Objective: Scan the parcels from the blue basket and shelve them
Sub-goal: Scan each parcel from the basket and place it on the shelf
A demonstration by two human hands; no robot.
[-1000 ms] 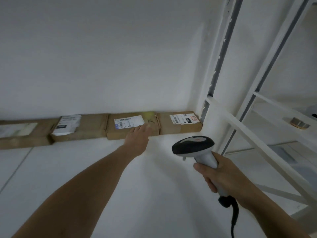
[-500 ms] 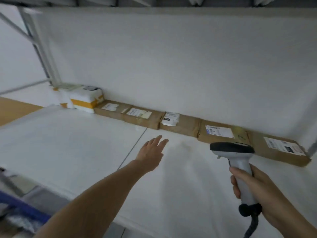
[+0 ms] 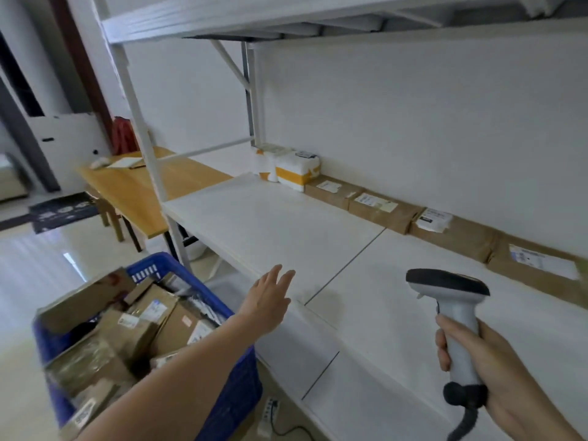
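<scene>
A: Status?
B: Left hand (image 3: 269,302) is empty, fingers straight and close together, over the front edge of the shelf (image 3: 286,230). Right hand (image 3: 490,361) has its fingers wrapped round the barcode scanner (image 3: 455,316) handle, head aimed over the shelf.
A: Parcels?
B: Loose pile of parcels (image 3: 133,332) in the blue basket (image 3: 241,393), down-left of the shelf. The shelved row (image 3: 458,233) lines the back wall.
A: Next pick?
B: I'd take a top box with its label up, lift it clear, scan it square-on, then butt it against the row.
</scene>
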